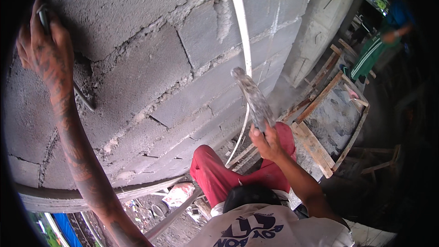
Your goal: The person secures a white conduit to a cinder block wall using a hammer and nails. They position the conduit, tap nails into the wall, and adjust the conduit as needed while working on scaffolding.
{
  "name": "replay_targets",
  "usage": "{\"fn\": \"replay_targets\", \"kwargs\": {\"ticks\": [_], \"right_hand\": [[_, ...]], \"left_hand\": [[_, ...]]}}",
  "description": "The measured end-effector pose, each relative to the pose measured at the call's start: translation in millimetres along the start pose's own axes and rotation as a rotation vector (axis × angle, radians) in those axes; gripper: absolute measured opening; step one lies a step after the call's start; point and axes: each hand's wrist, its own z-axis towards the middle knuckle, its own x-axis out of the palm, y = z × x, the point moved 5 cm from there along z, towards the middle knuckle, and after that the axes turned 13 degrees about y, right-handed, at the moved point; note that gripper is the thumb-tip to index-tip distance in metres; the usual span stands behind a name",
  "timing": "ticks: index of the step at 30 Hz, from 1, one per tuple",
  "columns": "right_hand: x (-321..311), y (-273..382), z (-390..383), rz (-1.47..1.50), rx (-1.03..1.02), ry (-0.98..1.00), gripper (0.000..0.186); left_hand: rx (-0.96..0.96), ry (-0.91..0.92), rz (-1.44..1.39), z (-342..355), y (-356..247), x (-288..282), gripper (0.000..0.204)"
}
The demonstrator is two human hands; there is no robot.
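My left hand is at the upper left of the concrete block wall, its fingers closed round a short grey metal piece. A bent grey metal rod or conduit shows below that hand, along the wall; whether it joins the held piece I cannot tell. My right hand grips a dusty hammer by the handle, its head raised in front of a white pipe that runs down the wall. My red-trousered legs are bent below.
A wooden-framed mortar board is at the right, with scrap timber beyond. A person in green trousers stands at the upper right beside a concrete column. A timber ledge edges the wall's bottom, above rubble and a sack.
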Motion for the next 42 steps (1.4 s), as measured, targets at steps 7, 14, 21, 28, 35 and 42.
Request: {"fn": "replay_targets", "kwargs": {"ticks": [7, 14, 21, 28, 35, 42], "right_hand": [[-1, -9, -8, -0.416, -0.547, -0.130, 0.041], [-22, -31, 108, -0.304, -0.066, -0.238, 0.045], [-13, 24, 43, -0.226, -0.224, -0.202, 0.035], [9, 20, 44, 0.242, -0.091, 0.288, 0.038], [-30, 34, 63, 0.007, -0.269, -0.158, 0.036], [-45, 33, 161, -0.224, -0.168, -0.281, 0.036]], "left_hand": [[0.065, -0.103, -0.051, 4, -17, -11, 0.041], [0.011, -0.058, -0.036, 2, -24, -16, 0.045], [-0.021, -0.038, -0.074, 1, -24, -15, 0.046], [-0.034, -0.037, -0.117, 0, -25, -16, 0.051], [-0.035, -0.054, -0.118, 0, -24, -16, 0.053], [-0.012, -0.046, -0.095, -1, -19, -11, 0.051]]}}
